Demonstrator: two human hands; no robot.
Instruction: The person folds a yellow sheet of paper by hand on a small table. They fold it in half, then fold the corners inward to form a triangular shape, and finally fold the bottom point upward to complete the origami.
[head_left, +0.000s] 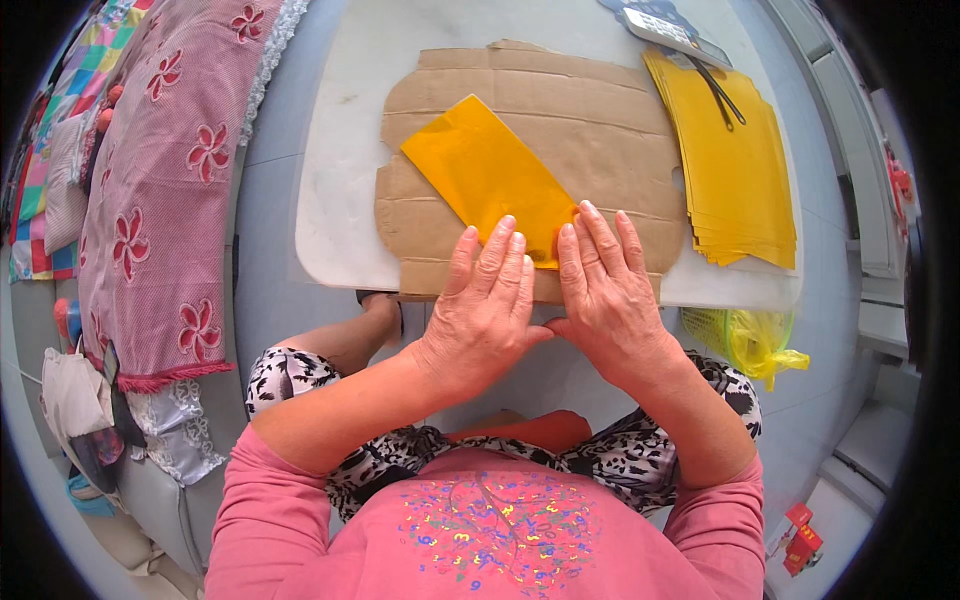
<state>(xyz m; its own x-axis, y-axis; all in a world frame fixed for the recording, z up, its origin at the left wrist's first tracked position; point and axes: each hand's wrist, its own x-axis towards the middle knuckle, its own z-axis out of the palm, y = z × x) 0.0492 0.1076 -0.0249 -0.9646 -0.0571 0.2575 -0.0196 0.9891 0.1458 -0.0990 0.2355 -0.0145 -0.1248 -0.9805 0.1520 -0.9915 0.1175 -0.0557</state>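
A folded yellow-orange paper sheet lies slanted on a flattened piece of brown cardboard. My left hand lies palm down with its fingertips at the paper's lower left edge. Flat beside it, my right hand has its fingertips at the paper's lower right edge. Both hands have their fingers stretched out, and the thumbs meet or nearly meet below the paper. Neither hand is closed around anything. The part of the paper under the fingers is hidden.
A stack of yellow paper sheets lies on the right of the white table, with a dark cord and a white remote control on it. Below the right edge is a green basket with a yellow plastic bag. A pink-covered sofa stands left.
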